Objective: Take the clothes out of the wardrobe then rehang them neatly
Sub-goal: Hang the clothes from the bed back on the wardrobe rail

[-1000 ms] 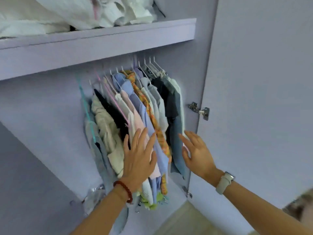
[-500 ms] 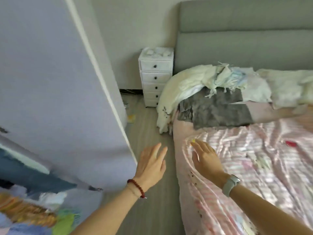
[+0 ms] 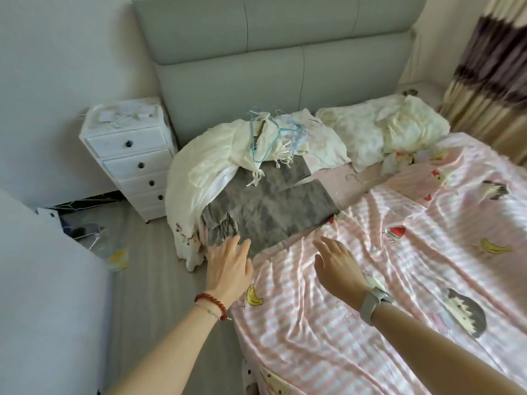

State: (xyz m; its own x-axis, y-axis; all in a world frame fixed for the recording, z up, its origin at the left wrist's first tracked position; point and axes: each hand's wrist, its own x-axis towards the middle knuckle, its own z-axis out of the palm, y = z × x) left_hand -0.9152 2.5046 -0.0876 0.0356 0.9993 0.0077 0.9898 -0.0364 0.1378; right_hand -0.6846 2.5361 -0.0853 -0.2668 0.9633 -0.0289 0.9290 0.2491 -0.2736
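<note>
From the head view, the task looks barely begun: the left hand (image 3: 228, 269) and the right hand (image 3: 338, 266) hover with fingers spread, holding nothing, above the pink striped fruit-print bedsheet (image 3: 328, 337). No wardrobe clothes show (only its pale lilac door (image 3: 42, 280) at left). A cream fringed cloth with wire hangers (image 3: 256, 143) lies near the grey padded headboard (image 3: 271, 67), beside a white drawer chest (image 3: 134, 163).

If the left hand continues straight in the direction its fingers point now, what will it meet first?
Most likely the grey blanket on the bed: the left hand, open, points up-right with its fingertips already at the blanket's fringed near edge. Whether they touch it is unclear; depth is hard to judge.
</note>
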